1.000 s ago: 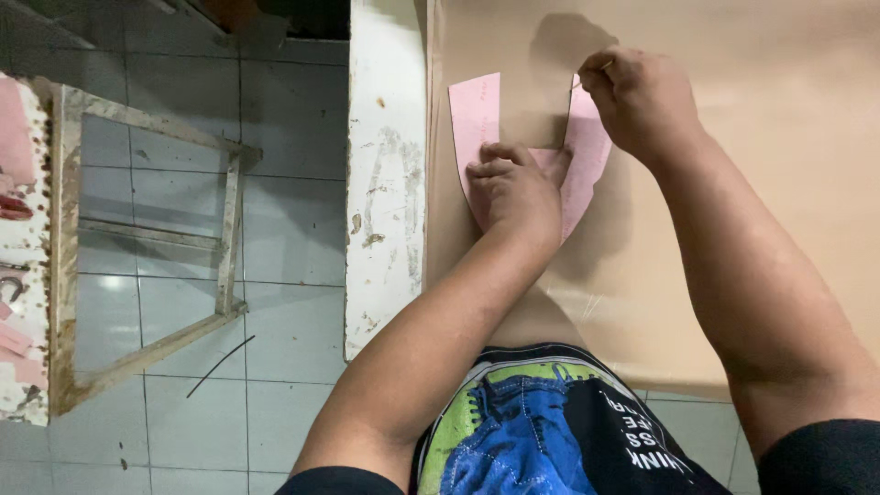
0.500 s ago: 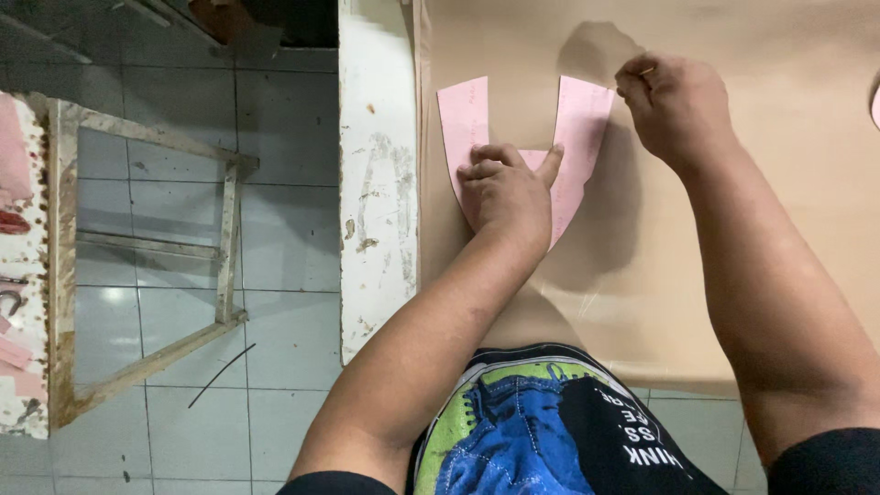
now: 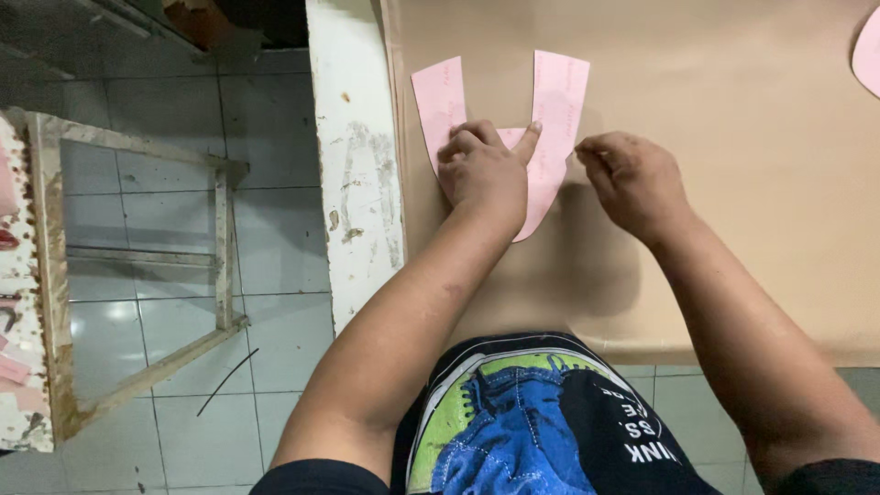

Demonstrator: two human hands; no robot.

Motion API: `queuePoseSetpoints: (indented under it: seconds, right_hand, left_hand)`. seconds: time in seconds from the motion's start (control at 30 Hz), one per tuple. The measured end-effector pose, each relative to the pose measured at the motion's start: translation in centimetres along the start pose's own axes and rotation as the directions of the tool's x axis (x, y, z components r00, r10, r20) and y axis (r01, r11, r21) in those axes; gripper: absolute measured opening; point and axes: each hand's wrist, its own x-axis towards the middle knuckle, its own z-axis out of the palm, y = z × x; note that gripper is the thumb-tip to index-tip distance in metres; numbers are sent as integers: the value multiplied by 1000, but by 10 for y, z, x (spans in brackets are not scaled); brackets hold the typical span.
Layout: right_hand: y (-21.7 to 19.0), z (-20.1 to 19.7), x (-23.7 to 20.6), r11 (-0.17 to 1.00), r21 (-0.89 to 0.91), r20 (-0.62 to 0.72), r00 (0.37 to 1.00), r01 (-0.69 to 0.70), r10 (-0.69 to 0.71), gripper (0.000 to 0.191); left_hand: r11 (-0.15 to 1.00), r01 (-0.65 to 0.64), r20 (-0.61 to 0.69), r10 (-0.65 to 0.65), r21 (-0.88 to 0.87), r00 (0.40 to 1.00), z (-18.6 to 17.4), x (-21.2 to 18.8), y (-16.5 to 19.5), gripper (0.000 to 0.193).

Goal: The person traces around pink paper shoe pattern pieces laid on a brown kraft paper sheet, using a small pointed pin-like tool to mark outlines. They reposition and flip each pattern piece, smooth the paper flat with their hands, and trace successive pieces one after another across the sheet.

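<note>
Right hand (image 3: pixel 632 179) lowered, grip unclear | left hand (image 3: pixel 486 170) flat, hiding pink template (image 3: pixel 555 110) middle

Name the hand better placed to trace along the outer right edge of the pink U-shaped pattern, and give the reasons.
Right, probably. The right hand sits at the outer right edge of the pink U-shaped pattern, fingertips pinched there. The left hand lies flat on the pattern's base, pinning it to the tan sheet.

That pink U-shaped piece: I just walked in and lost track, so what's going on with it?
A person presses the pink U-shaped template flat on a tan sheet with the left hand. The right hand sits at the template's right edge, fingertips pinched; any tool in it is too small to tell. A white table edge runs alongside.
</note>
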Motion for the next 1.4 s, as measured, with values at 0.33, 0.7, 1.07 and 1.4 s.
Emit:
queuePoseSetpoints:
  seconds: [0.33, 0.7, 1.07, 1.4]
  right_hand:
    - [-54, 25, -73, 977, -48, 57, 977, 208, -205, 14]
    - [-96, 69, -43, 946, 119, 2, 953, 301, -304, 10]
    - [-94, 89, 21, 933, 282, -210, 963, 224, -168, 11]
    - [-46, 56, 23, 455, 722, 27, 677, -522, 735, 22]
  left_hand:
    - [984, -177, -242, 178, 26, 954, 19, -16, -35, 102]
    - [860, -443, -561, 241, -254, 791, 55, 6, -94, 40]
    - [605, -420, -403, 174, -676, 899, 51, 30, -120, 25]
    - [672, -639, -671, 281, -373, 686, 90, -5, -119, 38]
